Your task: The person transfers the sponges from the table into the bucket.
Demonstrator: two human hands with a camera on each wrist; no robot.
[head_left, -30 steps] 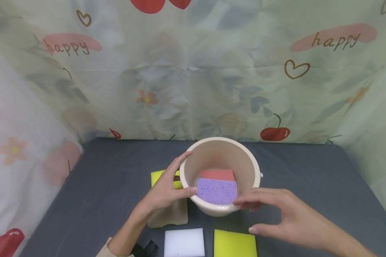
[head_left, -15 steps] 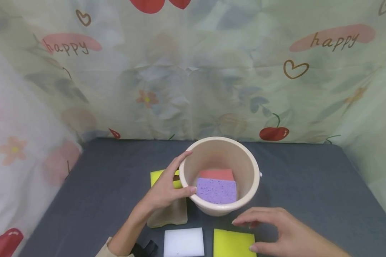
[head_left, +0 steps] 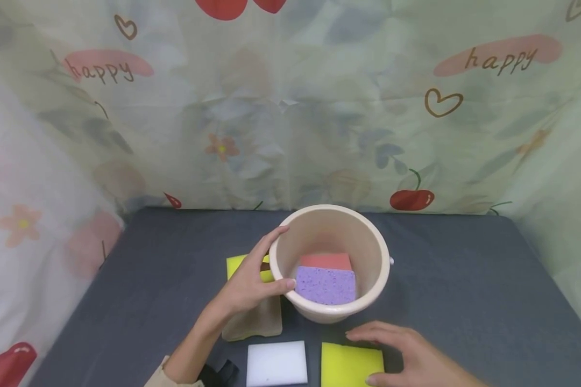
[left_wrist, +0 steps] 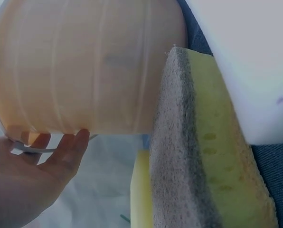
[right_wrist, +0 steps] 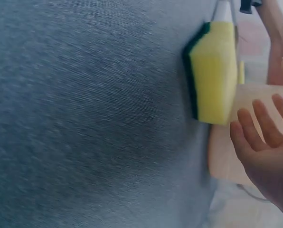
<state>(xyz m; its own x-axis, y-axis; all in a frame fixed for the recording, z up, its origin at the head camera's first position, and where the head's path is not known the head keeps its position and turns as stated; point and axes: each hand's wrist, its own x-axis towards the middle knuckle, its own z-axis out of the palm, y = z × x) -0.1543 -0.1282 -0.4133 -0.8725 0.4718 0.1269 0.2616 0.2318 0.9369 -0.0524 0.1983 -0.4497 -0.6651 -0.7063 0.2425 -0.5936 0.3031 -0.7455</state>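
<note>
A cream bucket [head_left: 330, 309] stands mid-table, holding a purple speckled sponge [head_left: 326, 285] in front of a pink sponge [head_left: 325, 261]. My left hand [head_left: 244, 290] grips its left rim, thumb over the edge and fingers along the outer wall. Loosely bent, my right hand [head_left: 409, 355] hovers at the right side of a yellow sponge [head_left: 348, 365], thumb and fingers spread apart with nothing between them. The right wrist view shows that sponge [right_wrist: 212, 76] has a dark green underside. In that view, the right hand's fingers [right_wrist: 246, 128] overlap the bucket's outer wall.
A white sponge [head_left: 277, 363] lies left of the yellow one. Behind my left wrist are a beige-grey sponge [head_left: 259, 322] with a yellow layer beneath and another yellow piece [head_left: 236, 264]. A printed curtain [head_left: 281, 134] closes off the table's [head_left: 465, 279] back edge.
My right hand has drawn away from the bucket's front right rim and come down toward the yellow sponge. The left hand keeps its hold on the rim.
</note>
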